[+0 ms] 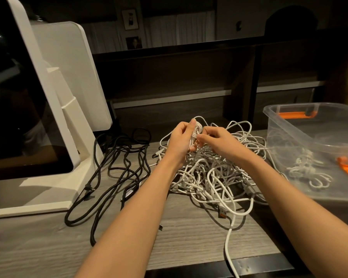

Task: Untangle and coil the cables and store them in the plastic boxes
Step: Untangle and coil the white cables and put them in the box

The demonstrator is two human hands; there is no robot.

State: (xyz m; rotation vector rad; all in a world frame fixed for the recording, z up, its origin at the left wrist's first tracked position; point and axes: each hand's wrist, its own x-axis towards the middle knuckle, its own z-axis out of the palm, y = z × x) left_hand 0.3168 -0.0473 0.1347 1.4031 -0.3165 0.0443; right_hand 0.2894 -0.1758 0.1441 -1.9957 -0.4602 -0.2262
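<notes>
A big tangle of white cables (213, 175) lies on the wooden table in the middle. Above its far side my left hand (182, 140) grips a small coiled white cable (197, 130), thumb up along it. My right hand (219, 140) pinches a strand of the same coil from the right. Loose black cables (117, 167) sprawl on the table to the left. A clear plastic box (285, 125) with orange handles stands at the right, and coiled white cables (307, 169) lie inside it.
A white monitor stand and screen (48, 109) take up the left side. A dark shelf unit (179, 77) runs behind the table. One white cable (229, 247) hangs over the table's near edge.
</notes>
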